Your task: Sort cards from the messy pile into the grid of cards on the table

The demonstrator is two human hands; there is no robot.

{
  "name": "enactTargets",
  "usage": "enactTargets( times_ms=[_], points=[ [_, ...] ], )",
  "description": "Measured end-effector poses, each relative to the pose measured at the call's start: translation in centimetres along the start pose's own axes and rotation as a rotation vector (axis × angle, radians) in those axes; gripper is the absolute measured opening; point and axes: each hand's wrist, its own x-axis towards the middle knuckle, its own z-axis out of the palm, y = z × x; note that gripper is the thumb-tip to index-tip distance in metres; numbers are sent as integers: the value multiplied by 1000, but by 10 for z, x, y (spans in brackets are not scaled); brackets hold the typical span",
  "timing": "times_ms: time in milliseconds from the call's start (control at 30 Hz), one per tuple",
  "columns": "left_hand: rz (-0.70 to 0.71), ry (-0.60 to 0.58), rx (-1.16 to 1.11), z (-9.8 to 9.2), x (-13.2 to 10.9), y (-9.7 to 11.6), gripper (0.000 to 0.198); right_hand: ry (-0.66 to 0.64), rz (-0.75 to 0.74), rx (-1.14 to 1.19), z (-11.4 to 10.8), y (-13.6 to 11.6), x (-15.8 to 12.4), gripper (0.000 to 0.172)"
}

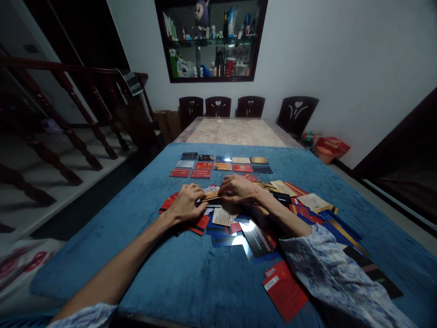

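Between my hands is a gold card (211,196), held low over a heap of loose cards. My left hand (186,203) has its fingers and thumb closed around the left end. At the right end, the fingertips of my right hand (236,187) pinch it; whether other cards sit beneath it in the grip is hidden. Under and around the hands lie overlapping red cards (198,225), a cream card (221,217) and a black card (256,239). Beyond them, several cards lie face up in rows, among them an orange card (222,166) and a gold-brown card (259,160).
A blue cloth (143,255) covers the near part of the table (225,131). More cards spread rightward, with a red card (286,291) near the front. Chairs (217,107) stand at the far end. A plastic bag (27,269) is at the left, a wooden railing (78,109) beyond.
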Motion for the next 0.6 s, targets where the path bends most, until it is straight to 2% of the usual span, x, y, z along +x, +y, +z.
enactTargets(
  times_ms=[267, 467, 600],
  points=[
    [-19, 94, 2, 3, 1, -9, 26, 131, -61, -90, 4, 6, 0, 22],
    [-52, 143, -27, 6, 3, -16, 28, 261, -20, -119, 16, 12, 1, 26],
    [-95, 212, -83, 5, 5, -17, 27, 288, 15, -101, 21, 13, 1, 28]
  ],
)
